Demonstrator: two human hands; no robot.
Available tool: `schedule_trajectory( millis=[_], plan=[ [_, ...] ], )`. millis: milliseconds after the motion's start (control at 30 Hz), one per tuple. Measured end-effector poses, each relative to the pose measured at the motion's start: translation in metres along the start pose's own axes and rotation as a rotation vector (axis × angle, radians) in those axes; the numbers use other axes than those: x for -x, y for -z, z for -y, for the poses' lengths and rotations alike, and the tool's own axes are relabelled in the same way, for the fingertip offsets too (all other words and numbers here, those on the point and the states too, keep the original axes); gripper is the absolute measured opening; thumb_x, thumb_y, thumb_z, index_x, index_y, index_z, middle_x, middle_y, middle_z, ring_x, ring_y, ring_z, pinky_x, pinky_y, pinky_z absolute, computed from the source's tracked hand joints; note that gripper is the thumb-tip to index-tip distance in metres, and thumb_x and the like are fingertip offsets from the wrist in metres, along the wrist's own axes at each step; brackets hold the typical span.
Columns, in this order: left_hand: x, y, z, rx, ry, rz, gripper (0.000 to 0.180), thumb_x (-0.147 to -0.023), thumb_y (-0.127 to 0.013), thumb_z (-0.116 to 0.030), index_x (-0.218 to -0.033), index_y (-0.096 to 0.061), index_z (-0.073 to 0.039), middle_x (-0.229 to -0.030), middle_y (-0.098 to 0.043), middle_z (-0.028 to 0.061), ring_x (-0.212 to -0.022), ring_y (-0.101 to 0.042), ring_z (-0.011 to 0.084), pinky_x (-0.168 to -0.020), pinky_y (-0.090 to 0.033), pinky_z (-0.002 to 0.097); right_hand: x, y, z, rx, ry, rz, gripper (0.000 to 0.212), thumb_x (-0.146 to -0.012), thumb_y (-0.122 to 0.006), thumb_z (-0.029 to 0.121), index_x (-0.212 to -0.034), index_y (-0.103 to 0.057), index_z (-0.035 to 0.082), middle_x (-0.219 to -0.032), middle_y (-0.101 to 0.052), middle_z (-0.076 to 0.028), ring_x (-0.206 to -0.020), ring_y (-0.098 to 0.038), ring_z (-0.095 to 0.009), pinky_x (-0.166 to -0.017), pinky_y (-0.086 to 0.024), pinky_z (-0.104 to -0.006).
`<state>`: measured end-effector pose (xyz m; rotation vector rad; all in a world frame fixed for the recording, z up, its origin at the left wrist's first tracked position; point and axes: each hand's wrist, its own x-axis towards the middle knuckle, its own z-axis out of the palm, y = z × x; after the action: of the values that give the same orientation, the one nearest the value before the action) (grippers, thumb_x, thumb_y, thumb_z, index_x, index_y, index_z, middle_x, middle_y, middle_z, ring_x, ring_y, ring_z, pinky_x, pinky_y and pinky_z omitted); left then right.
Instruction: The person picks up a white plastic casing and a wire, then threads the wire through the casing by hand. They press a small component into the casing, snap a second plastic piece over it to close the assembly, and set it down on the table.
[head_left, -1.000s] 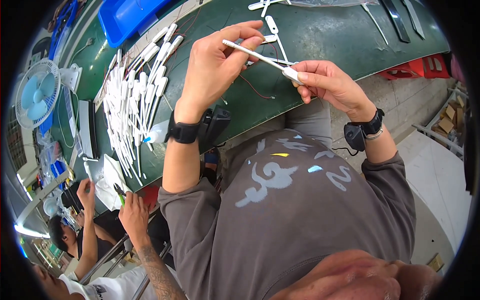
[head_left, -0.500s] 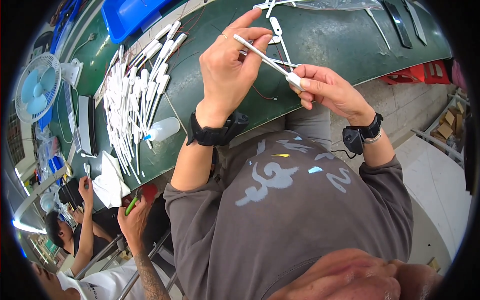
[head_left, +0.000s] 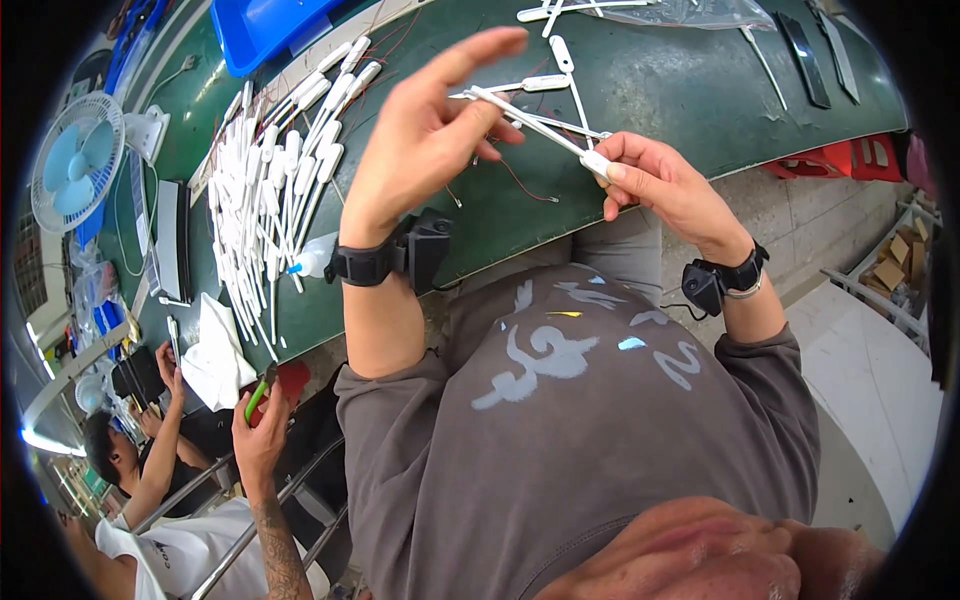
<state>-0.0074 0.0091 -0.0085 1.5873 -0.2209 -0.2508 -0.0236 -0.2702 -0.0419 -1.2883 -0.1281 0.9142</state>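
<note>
My right hand (head_left: 665, 185) pinches the wide rounded end of a slim white plastic wand (head_left: 545, 130), which slants up to the left. Beside the wand's thin far end is my left hand (head_left: 425, 135); its index finger is stretched out and smeared by motion, its thumb apart from it. Whether the left fingers touch the wand cannot be told. Under and behind the held wand, several similar white wands (head_left: 545, 83) lie crossed on the green table (head_left: 680, 90), with thin red wires near them. A large pile of such wands (head_left: 265, 190) lies to the left.
A clear bottle with a blue tip (head_left: 315, 258) lies by my left wrist. A white cloth (head_left: 215, 355), a fan (head_left: 75, 170) and a blue bin (head_left: 265, 35) stand further left. A co-worker's hand (head_left: 262, 425) holds a green-handled tool. Dark strips (head_left: 800, 60) lie far right.
My left hand has shifted left and turned, its fingers spreading from the wand's thin end. My right hand still holds the wand, nearly in place. The co-worker's hands moved slightly.
</note>
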Motion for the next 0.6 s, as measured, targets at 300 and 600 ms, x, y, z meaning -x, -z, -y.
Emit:
schedule_trajectory(
  millis=[300, 600],
  plan=[
    [0.009, -0.013, -0.009, -1.059, -0.740, -0.074, 0.033, -0.082, -0.076, -0.004, -0.115, -0.072, -0.008, -0.115, -0.072, 0.0074, -0.099, -0.070, 0.0236, -0.081, -0.057, 0.0330, 0.008, -0.009, 0.008, 0.470, 0.084, -0.120, 0.016, -0.103, -0.052, 0.010, -0.114, -0.055, -0.001, -0.101, -0.056, -0.002, -0.084, -0.056, -0.008, -0.077, -0.049, -0.0235],
    [0.017, -0.037, 0.009, -0.799, -0.440, 0.090, 0.022, -0.081, -0.075, -0.006, -0.103, -0.073, -0.008, -0.097, -0.069, 0.0078, -0.095, -0.065, 0.0261, -0.081, -0.053, 0.0355, 0.013, -0.014, 0.006, 0.639, 0.189, -0.133, 0.014, -0.100, -0.052, 0.004, -0.113, -0.054, -0.002, -0.100, -0.056, -0.005, -0.084, -0.056, -0.009, -0.076, -0.050, -0.0246]
  ],
)
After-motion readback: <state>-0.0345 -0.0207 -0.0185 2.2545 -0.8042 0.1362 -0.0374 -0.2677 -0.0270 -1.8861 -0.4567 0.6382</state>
